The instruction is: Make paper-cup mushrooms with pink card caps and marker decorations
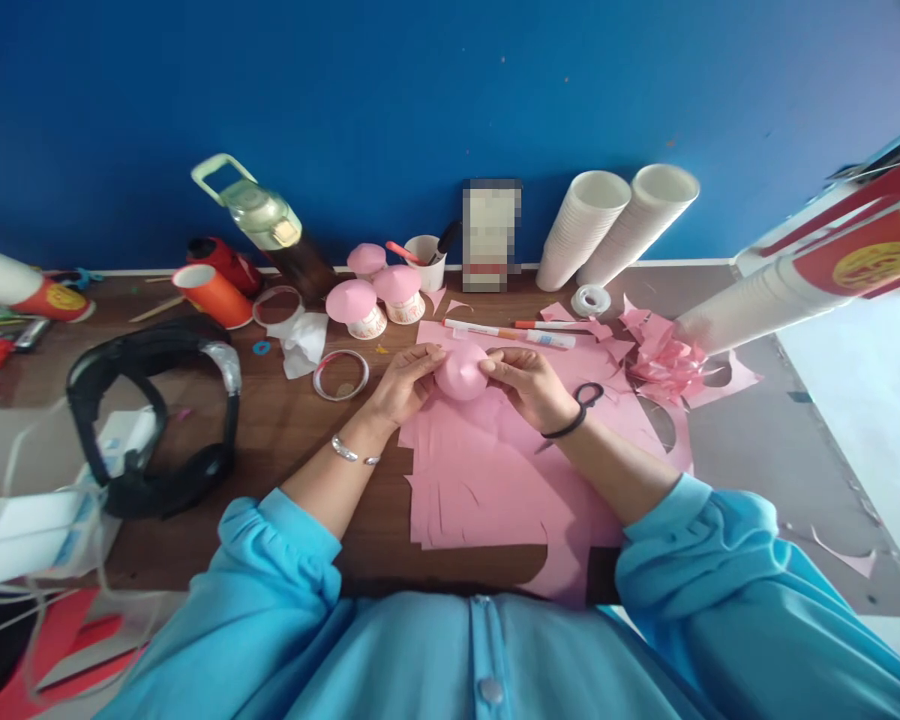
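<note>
A small pink paper cone [462,372] is held between my two hands, its tip facing up toward me. My left hand [411,378] pinches the cone's left edge between thumb and fingers. On the opposite edge, my right hand [523,378] grips it the same way. Beneath them lies a stack of pink paper sheets [480,490]. Scissors [586,396] with dark handles rest on the sheets beside my right wrist, partly hidden by it. Just beyond my left hand stand three paper cups topped with pink cones [397,285].
Markers [487,328] and a tape roll [591,300] lie behind the sheets. Stacked white cups [585,230], a phone [491,235] and a bottle [270,225] line the wall. Pink scraps [664,355] are heaped at right. A black headband-like device [154,420] sits at left.
</note>
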Tool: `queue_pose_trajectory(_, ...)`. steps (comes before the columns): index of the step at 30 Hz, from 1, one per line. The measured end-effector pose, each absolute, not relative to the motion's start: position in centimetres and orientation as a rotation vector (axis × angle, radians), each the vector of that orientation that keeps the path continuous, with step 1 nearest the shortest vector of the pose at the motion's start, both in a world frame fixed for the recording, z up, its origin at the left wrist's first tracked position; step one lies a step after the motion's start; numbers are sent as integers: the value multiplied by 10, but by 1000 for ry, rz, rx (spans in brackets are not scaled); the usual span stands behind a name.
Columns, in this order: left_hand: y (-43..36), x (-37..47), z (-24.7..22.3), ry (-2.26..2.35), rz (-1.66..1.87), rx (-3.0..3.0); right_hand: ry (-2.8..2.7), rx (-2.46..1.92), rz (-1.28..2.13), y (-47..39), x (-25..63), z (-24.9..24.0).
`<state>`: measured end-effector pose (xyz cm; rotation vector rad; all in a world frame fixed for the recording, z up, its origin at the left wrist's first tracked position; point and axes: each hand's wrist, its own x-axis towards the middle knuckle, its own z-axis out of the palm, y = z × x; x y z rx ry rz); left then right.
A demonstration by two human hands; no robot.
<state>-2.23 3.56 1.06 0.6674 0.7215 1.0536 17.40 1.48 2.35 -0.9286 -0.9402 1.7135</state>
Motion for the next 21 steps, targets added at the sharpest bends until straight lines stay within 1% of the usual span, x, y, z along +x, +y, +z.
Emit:
queue_pose_trajectory(7, 29, -30, 29, 776, 1123, 677, -1156, -1031, 1660, 13, 181, 43)
queue_pose_trajectory(12, 17, -60, 47, 878, 1129, 695, -1441, -1126, 1511, 5, 199, 59)
queue_pose_trajectory(16, 16, -83, 43, 1009, 1162, 699, -1533, -1157, 1543, -7, 206, 54)
queue_pose_trajectory(21, 26, -92, 28, 1165, 1105, 770, -1614, -1216, 1604, -23, 204, 44)
